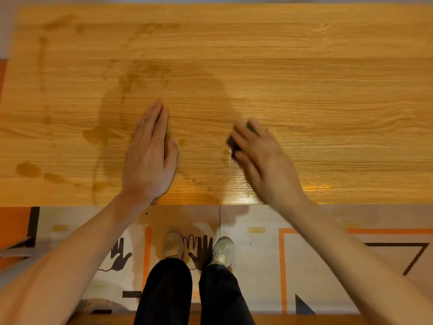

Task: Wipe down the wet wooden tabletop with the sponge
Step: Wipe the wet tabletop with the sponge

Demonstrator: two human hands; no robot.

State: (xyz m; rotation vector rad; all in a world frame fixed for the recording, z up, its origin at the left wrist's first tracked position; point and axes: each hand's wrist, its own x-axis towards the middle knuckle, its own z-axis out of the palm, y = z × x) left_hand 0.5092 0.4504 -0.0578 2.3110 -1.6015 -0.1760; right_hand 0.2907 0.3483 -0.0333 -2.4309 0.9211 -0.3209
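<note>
- While the right hand point(260, 156) presses it onto the tabletop point(328, 78) near the front edge, the sponge point(234, 146) lies with its long axis running diagonally, near-left to far-right.
- Right fingers curl over it; left hand point(150, 156) rests flat, empty.
- Sponge looks dark, mostly hidden.
- Wet streaks point(103, 132) darken the wood farther left.

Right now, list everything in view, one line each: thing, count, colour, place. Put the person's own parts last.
tabletop: one, light brown wood, upper part of the view
wet patches: several, darker brown, mostly left side and near edge
sponge: one, dark, under the right hand's fingers, on the wood
rug: one, pale with orange and black shapes, floor below the table
shoes: two, pale, on the rug
trousers: dark, bottom centre
left hand: flat, palm down on the wood
right hand: pressing on the sponge
</note>
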